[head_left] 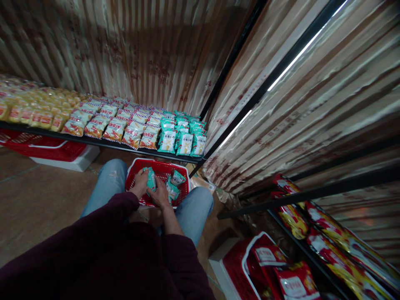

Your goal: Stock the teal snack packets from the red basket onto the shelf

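Note:
Over the red shopping basket (162, 166) between my knees, both hands grip one green snack bag (151, 179). My left hand (141, 183) has its fingers closed on the bag's left side and top. At the lower right of the same bag, my right hand (160, 193) is closed on it. Loose in the basket's right half lie a few more green snack bags (178, 178). Ahead, similar green and white snack bags (168, 141) stand in rows at the right end of the black shelf (125, 146).
Left along the shelf are red-and-white snack bags (115, 128) and yellow packs (46, 116). A red basket on a white box (71, 157) sits under it. At lower right stands another red basket (233, 266) holding red bags, beside a rack of red-yellow packages (331, 254). Curtains (125, 54) hang behind.

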`<state>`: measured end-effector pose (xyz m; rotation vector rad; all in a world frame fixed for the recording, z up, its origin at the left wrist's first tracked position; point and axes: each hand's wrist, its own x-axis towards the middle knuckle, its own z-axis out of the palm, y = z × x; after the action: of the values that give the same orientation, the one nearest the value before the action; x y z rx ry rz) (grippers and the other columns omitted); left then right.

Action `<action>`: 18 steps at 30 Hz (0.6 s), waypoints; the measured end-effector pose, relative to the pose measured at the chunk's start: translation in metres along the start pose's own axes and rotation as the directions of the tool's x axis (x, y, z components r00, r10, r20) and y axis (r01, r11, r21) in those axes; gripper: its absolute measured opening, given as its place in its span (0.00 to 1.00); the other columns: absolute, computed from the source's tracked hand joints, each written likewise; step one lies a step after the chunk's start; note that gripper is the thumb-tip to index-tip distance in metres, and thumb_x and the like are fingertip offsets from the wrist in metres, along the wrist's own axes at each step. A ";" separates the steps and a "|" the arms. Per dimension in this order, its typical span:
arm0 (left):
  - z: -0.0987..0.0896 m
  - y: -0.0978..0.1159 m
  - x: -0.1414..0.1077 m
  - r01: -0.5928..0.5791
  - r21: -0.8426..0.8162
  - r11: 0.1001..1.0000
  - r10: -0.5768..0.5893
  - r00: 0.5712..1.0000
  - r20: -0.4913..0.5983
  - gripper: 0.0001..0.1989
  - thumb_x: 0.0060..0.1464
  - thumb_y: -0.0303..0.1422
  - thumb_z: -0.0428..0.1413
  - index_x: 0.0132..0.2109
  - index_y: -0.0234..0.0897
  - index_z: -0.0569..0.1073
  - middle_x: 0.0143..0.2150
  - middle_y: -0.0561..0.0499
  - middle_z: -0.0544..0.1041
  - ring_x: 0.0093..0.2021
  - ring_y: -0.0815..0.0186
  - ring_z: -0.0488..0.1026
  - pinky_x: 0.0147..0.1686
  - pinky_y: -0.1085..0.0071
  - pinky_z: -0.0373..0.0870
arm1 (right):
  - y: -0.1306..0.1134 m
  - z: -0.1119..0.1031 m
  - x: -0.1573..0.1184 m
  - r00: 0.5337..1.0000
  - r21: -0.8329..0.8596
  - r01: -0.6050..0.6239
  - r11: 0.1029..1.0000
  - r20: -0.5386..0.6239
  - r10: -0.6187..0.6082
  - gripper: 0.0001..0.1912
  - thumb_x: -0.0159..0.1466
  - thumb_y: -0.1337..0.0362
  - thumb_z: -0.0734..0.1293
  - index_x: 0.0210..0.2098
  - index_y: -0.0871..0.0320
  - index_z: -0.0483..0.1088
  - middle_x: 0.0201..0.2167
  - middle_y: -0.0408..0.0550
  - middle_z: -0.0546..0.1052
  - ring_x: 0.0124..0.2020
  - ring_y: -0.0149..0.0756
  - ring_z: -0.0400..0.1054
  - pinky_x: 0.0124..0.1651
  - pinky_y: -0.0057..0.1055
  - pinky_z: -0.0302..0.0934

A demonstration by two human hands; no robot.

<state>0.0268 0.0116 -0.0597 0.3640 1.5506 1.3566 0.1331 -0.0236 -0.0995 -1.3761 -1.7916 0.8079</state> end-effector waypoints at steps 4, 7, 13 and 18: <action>0.004 0.001 -0.004 -0.029 0.016 0.999 0.029 1.000 0.003 0.10 0.46 0.33 0.55 0.37 0.37 0.73 0.27 0.53 0.74 0.25 0.71 0.69 0.26 0.76 0.65 | 0.005 0.003 0.000 1.000 -0.028 0.016 0.999 0.005 -0.016 0.35 0.53 0.62 0.68 0.60 0.58 0.58 0.59 0.56 0.64 0.59 0.45 0.58 0.60 0.43 0.51; 0.008 0.002 -0.006 -0.044 0.023 0.999 0.044 0.999 0.011 0.09 0.47 0.32 0.54 0.37 0.36 0.73 0.32 0.51 0.76 0.31 0.69 0.71 0.30 0.76 0.67 | 0.008 0.004 0.001 1.000 -0.019 0.013 1.000 -0.009 -0.014 0.36 0.52 0.64 0.68 0.60 0.58 0.57 0.59 0.56 0.64 0.59 0.46 0.58 0.60 0.43 0.52; 0.011 0.001 -0.009 -0.062 0.049 0.997 0.060 0.998 0.034 0.07 0.46 0.30 0.53 0.34 0.37 0.74 0.36 0.49 0.78 0.37 0.66 0.73 0.37 0.72 0.68 | 0.011 0.004 0.002 0.994 0.050 -0.067 0.996 -0.085 0.071 0.32 0.52 0.64 0.67 0.57 0.58 0.62 0.54 0.55 0.68 0.56 0.45 0.61 0.59 0.41 0.53; 0.005 -0.006 -0.006 -0.048 0.106 0.993 0.043 0.998 0.047 0.06 0.45 0.30 0.54 0.34 0.38 0.73 0.38 0.47 0.78 0.40 0.63 0.74 0.38 0.71 0.68 | 0.011 0.000 0.004 0.930 0.209 -0.283 0.936 -0.178 0.321 0.29 0.51 0.65 0.67 0.53 0.57 0.65 0.50 0.53 0.72 0.53 0.45 0.64 0.57 0.40 0.54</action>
<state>0.0361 0.0084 -0.0619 0.4958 1.5900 1.2941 0.1379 -0.0166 -0.1084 -1.5747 -1.3289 0.9229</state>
